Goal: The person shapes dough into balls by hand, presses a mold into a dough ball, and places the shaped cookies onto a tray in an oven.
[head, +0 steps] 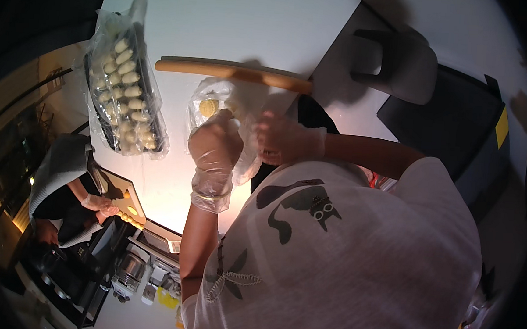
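My left hand [214, 145], in a clear plastic glove banded at the wrist, has its fingers bent down at a clear plastic bag [199, 93] on the white table. Just beyond its fingertips lies a round yellow dough piece [208, 108], on or in the bag. My right hand [281, 138], also gloved, is blurred, with curled fingers beside the bag's right part. What either hand's fingers hold is hidden. A long wooden rolling pin or rod [233, 72] lies across the table beyond both hands.
Left stands a dark tray [159, 132] of pale dough rolls under clear plastic. At lower left a co-worker's gloved hands [100, 204] are at a board [126, 187] with small yellow pieces. A grey chair [412, 67] stands at upper right. Kitchen equipment [130, 267] is below left.
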{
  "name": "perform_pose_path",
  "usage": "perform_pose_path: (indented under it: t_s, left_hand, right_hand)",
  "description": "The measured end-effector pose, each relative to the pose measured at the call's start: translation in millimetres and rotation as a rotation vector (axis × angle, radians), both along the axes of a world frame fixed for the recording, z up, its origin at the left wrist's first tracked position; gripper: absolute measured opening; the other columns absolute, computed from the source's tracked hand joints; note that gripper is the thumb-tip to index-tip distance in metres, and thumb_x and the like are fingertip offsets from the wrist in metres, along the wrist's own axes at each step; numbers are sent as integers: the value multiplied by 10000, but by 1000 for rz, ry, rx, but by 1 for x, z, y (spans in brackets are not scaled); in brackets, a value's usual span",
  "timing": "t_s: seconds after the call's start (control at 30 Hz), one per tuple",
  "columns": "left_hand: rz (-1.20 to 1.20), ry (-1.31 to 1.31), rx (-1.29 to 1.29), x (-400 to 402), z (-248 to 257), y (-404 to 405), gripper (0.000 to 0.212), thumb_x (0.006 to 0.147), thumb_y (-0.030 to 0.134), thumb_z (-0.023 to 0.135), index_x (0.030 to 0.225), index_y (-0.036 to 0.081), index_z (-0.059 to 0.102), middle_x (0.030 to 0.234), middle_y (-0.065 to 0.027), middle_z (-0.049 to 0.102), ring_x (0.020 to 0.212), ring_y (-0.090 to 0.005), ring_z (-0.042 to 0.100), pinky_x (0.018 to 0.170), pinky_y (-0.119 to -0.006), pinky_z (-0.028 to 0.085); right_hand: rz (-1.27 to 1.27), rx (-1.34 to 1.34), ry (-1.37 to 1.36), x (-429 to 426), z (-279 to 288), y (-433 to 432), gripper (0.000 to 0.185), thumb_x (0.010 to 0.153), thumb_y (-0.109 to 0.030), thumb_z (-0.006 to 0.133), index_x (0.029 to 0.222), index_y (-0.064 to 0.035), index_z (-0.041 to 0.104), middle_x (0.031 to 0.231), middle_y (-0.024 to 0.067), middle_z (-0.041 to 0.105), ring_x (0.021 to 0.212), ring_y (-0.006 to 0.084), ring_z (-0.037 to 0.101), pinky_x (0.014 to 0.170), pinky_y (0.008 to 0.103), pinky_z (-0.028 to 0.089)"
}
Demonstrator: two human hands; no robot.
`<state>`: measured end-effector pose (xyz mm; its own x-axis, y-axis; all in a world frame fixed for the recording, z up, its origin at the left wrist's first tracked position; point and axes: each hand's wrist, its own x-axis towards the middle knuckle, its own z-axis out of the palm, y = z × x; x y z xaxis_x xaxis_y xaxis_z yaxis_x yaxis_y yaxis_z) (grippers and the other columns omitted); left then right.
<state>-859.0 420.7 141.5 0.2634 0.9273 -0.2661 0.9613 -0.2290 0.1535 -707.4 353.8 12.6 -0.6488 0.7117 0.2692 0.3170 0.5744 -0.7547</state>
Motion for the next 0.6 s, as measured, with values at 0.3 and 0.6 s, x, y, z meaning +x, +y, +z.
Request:
perform_pose_path:
  t_s: [0.3,0.6]
  left_hand:
    - [-10,-39,-48,-1,-2,3,92,759,134,598,828,114,655,693,-130,642,621,-316,635,570,-403,504]
    - [0,-300,-71,3,9,16,327,906,295,544,717,41,628,716,-161,602,679,-350,589,615,-383,477]
  right_hand:
    - [-360,-77,235,-42,12,55,417,680,-238,713,1050,-91,586,1124,51,564,1073,268,514,956,435,377]
    - [-378,56,137,-55,-11,70,201,654,-239,652,820,-143,590,812,5,525,916,207,506,889,406,379]
